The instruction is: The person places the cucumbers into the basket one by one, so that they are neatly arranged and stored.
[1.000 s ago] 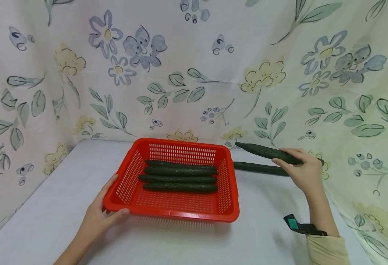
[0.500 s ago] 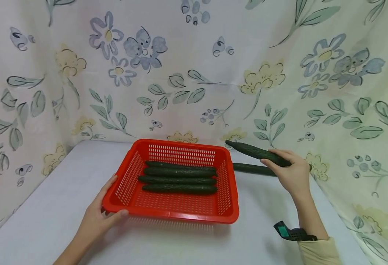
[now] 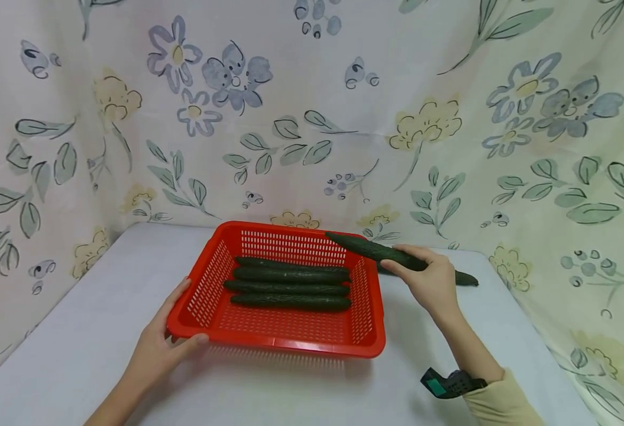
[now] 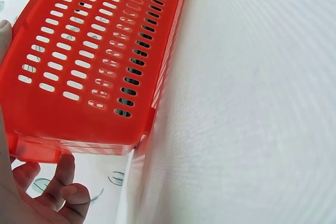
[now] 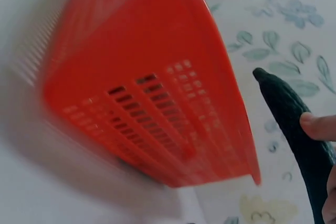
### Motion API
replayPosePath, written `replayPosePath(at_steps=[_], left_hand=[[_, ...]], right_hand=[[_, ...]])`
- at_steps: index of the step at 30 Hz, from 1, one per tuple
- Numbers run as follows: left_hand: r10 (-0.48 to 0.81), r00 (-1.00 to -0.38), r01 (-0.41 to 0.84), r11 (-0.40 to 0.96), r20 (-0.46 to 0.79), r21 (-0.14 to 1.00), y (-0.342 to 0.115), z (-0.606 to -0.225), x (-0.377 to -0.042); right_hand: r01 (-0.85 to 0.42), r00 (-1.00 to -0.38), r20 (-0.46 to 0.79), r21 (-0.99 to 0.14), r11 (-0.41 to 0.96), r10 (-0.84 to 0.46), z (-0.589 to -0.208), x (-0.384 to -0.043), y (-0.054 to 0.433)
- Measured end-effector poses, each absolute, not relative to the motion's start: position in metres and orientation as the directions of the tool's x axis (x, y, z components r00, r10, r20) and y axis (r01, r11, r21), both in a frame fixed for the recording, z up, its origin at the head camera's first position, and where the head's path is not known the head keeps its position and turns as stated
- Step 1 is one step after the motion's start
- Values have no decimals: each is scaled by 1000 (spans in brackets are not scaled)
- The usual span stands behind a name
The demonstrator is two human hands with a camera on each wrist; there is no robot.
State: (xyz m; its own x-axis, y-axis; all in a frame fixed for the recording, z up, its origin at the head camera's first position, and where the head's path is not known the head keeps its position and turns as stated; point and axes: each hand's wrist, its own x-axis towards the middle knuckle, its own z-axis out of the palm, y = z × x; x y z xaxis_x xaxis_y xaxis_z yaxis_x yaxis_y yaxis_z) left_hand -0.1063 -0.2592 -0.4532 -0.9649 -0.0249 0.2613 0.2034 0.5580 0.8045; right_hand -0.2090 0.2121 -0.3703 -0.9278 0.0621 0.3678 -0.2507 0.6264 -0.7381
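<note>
In the head view my left hand (image 3: pixel 154 355) grips the front left corner of a red plastic basket (image 3: pixel 290 343), thumb on the front rim and fingers along the left side. Several dark green cucumbers (image 3: pixel 290 302) lie crosswise in the basket. My right hand (image 3: pixel 430 278) holds another cucumber (image 3: pixel 362 245), its far tip above the basket's back right rim. The right wrist view shows this cucumber (image 5: pixel 291 121) between thumb and fingers, apart from the basket wall (image 5: pixel 173 77). Behind the right hand, one more cucumber (image 3: pixel 385 270) lies on the table, mostly hidden.
The white table (image 3: pixel 418 349) extends around the basket. A floral curtain (image 3: pixel 301 89) hangs behind the table and along both sides. A black strap with a green patch (image 3: pixel 450 384) is on the right wrist.
My right hand has moved left with the cucumber, bringing its tip from right of the basket to over the back right rim. The left hand and basket stay in place.
</note>
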Motion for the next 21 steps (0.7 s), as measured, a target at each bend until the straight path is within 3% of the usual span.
replayPosePath(at_steps=[12,21], left_hand=[[-28,-962,211,554,271,806,-257,-452,-107],[-21,-957,230,552,289,802,-258,-455,-107]], right_hand=[[-244,-964,256,-768,592,-66,-363,-199,161],[-157,-987,114,-844,513,-114,-358,-193,125]])
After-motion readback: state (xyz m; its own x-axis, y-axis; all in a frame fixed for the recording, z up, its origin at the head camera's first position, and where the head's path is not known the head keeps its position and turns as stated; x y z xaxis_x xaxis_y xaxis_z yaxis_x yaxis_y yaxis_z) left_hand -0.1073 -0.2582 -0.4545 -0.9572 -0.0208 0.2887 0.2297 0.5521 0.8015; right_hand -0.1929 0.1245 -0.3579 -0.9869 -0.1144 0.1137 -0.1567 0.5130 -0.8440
